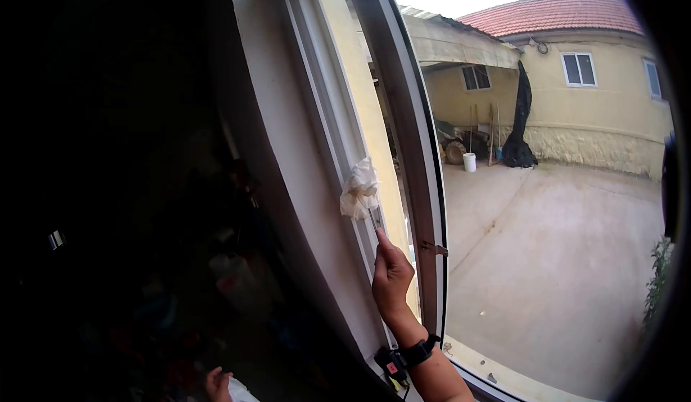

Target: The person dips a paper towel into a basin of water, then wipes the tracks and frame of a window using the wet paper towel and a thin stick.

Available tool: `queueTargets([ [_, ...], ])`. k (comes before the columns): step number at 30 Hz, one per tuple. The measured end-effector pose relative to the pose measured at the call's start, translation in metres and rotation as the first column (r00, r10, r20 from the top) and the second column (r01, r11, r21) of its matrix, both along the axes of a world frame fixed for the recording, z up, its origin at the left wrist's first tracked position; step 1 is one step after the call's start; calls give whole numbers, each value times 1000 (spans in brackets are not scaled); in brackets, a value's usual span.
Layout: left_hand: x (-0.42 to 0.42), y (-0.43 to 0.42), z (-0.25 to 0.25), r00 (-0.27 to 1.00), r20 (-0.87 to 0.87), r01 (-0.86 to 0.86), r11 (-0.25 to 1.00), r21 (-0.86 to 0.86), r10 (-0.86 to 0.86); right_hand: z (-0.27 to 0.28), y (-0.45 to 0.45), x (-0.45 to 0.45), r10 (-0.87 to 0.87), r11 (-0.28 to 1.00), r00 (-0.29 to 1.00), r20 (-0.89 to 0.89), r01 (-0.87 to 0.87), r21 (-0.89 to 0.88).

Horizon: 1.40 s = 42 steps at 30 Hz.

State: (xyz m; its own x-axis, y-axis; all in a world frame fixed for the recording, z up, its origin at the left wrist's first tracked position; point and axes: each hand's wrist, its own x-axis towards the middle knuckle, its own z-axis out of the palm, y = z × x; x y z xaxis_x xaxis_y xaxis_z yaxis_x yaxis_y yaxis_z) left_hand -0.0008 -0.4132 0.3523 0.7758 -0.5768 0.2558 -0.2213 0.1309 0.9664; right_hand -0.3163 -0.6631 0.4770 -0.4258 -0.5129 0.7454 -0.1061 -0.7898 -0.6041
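My right hand (pixel 394 276) reaches up along the window frame (pixel 327 92), its fingers curled and its index finger pointing up the track. A crumpled whitish tissue or cloth (pixel 360 190) sits on the frame just above the fingertip. Something thin and dark shows between fingertip and tissue; whether the hand grips it, I cannot tell. A black band with a small box (pixel 407 359) is on the right wrist. Low in the view, my left hand (pixel 218 385) has bent fingers against a white cloth or tissue (pixel 241 390), partly cut off by the bottom edge.
A brown sash (pixel 407 114) with a latch (pixel 434 249) stands beside the right arm. Outside lie a concrete yard (pixel 547 258), a yellow building (pixel 604 107), a white bucket (pixel 469 161) and black netting (pixel 520 136). The dark room at left holds several blurred items.
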Motion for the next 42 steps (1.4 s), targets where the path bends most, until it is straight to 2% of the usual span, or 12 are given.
queueTargets([
  [4, 10, -8, -23, 992, -105, 62, 997, -38, -66, 14, -6, -3, -72, 997, 972, -225, 72, -9],
  [10, 18, -19, -33, 975, -205, 68, 993, -96, -87, 83, -17, 6, -273, 960, 900, -340, 277, -36],
  [12, -14, -15, 21, 977, 194, -132, 969, 207, 91, 120, -28, 9, -330, 943, 877, -348, 321, -85],
  [13, 24, -28, -29, 1000, -26, 8, 999, -46, -9, 139, -32, 11, -376, 926, 858, -349, 360, -113],
  [18, 25, -36, -25, 1000, -13, -4, 1000, 4, 4, 240, -59, 7, -550, 830, 772, -318, 462, -313],
  [20, 45, -43, -48, 988, -143, 37, 994, -105, -52, 281, -70, 1, -590, 800, 740, -322, 483, -356],
  [24, 70, -46, -74, 994, -99, 26, 985, -171, -43, 349, -58, -11, -617, 786, 681, -394, 509, -350],
  [26, 75, -44, -75, 991, -128, 4, 985, -171, -26, 373, -59, -12, -748, 663, 522, -409, 575, -479],
  [27, 82, -46, -80, 986, -165, -19, 985, -169, -9, 375, -36, -8, -804, 572, 337, -490, 664, -482],
  [32, 90, -48, -91, 966, -259, -53, 979, -195, 1, 389, -20, -33, -918, 281, 23, -396, 742, -609],
  [38, 79, -60, -89, 956, -292, -45, 985, -164, -5, 376, -14, -45, -899, 403, 249, -360, 791, -461],
  [42, 75, -69, -86, 935, -350, -4, 985, -170, -56, 367, -17, -28, -802, 572, 397, -447, 725, -383],
])
